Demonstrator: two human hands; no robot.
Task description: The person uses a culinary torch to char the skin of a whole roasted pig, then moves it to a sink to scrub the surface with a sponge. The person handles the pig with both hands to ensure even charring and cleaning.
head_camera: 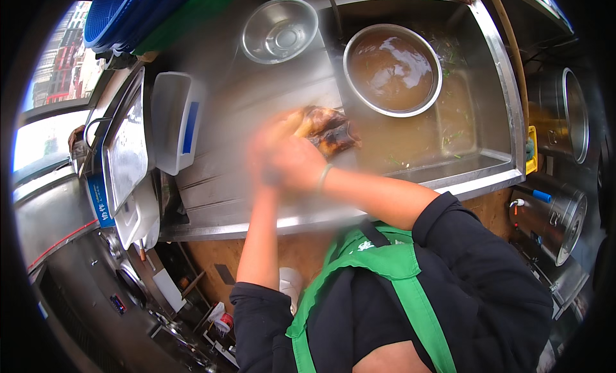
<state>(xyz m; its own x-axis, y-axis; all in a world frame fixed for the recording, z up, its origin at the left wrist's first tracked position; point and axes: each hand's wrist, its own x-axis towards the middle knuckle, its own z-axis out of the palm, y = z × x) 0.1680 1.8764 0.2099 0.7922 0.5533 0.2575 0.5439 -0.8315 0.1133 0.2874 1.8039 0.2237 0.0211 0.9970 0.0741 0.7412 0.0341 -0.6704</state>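
A piece of skin-on meat (329, 130), yellow-brown with dark charred patches, is at the right edge of the steel drainboard (207, 200), beside the sink. My left hand (264, 151) and my right hand (305, 161) come together at its left end, both badly smeared by motion. A pale band circles my right wrist. Something dark shows low between the hands, too blurred to name. The fingers cannot be made out, so their grip on the meat is unclear.
The sink (495, 108) holds murky water with green scraps and a steel pot (392, 111) of brownish liquid. A steel basin (281, 36) stands at the back. White plastic tubs (168, 123) line the left side, below blue baskets (113, 19). Large steel pots (553, 219) stand right.
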